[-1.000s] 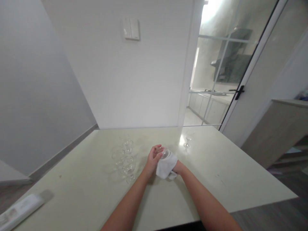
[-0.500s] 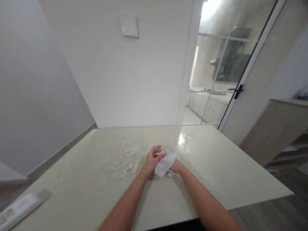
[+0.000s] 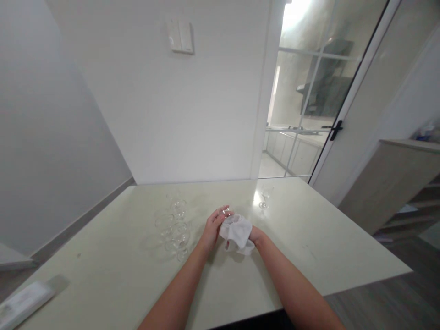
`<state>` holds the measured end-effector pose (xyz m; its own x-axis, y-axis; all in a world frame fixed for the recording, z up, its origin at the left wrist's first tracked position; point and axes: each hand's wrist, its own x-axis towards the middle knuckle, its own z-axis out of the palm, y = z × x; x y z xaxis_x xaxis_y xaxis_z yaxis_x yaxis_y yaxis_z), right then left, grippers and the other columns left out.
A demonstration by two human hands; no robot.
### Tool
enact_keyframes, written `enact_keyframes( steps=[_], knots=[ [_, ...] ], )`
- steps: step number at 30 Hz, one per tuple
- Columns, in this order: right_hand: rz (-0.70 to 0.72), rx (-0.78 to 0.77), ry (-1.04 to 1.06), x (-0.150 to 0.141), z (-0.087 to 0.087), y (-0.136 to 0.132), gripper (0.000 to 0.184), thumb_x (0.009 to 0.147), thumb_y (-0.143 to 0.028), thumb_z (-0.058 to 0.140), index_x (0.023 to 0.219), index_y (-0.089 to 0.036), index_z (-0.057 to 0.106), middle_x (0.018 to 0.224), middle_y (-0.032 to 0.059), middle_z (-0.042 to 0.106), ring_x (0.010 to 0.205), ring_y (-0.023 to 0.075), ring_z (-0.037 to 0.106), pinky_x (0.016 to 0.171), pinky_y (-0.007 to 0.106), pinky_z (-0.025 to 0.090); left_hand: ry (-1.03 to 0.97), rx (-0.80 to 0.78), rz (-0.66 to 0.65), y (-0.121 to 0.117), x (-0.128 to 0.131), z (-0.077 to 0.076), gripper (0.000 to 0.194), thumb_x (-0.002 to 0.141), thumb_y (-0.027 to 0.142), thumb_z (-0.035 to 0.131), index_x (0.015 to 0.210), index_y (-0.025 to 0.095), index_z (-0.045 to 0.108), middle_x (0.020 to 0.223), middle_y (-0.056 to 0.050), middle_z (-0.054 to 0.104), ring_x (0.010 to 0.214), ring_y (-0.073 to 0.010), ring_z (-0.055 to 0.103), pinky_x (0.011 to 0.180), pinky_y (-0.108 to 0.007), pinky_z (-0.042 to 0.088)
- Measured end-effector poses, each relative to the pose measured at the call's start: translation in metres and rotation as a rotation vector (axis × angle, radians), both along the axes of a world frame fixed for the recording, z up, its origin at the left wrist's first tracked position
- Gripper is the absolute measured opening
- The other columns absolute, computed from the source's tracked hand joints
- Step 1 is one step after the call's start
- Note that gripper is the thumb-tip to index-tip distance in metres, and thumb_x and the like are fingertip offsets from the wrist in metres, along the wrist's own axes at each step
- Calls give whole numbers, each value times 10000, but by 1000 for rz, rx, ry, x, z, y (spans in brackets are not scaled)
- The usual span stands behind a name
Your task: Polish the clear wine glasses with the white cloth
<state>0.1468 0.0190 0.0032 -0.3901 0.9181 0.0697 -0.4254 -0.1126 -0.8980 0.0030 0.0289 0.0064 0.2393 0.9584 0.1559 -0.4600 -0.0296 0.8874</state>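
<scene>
Over the middle of the table, my left hand [image 3: 212,227] is closed around a clear glass [image 3: 225,212], whose near part is covered by a white cloth [image 3: 237,231]. My right hand [image 3: 256,234] grips that cloth from the right and presses it against the glass; most of its fingers are hidden under the folds. Left of my hands, several clear stemmed glasses [image 3: 180,233] stand close together. One more stemmed glass [image 3: 264,197] stands alone toward the back right.
The pale table [image 3: 326,247] meets a white wall [image 3: 192,123] at its back edge. A white box-like object [image 3: 25,300] lies at the front left corner. Behind the right side is a glass-paned door [image 3: 302,91], with a wooden shelf unit [image 3: 395,174] beside it.
The cloth has shifted and bunched over the glass, now covering more of it. My left fingers have moved slightly on the glass, and my right hand has turned within the cloth.
</scene>
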Motion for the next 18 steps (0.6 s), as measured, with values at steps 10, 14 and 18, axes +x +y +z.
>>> enact_keyframes(
  steps=[10,14,18],
  knots=[
    [-255,78,-61,5,0,13,213,707,-353,722,815,-170,723,812,29,733,777,170,641,813,301,504,83,205,366,3,-5,4,609,792,443,737,1321,202,556,1236,-128,671,971,-182,676,923,-346,512],
    [-243,56,-112,1,-16,21,155,738,-329,679,792,-190,719,796,29,738,749,185,655,784,313,514,120,315,455,3,-4,2,643,817,418,725,1384,230,487,1318,-141,610,1032,-183,651,911,-344,531],
    [-193,35,-144,-5,-28,23,179,745,-375,664,789,-204,696,818,40,739,771,213,676,833,367,526,150,359,453,3,-3,-1,675,832,405,714,1428,261,432,1391,-149,552,1092,-197,634,902,-343,542]
  ],
)
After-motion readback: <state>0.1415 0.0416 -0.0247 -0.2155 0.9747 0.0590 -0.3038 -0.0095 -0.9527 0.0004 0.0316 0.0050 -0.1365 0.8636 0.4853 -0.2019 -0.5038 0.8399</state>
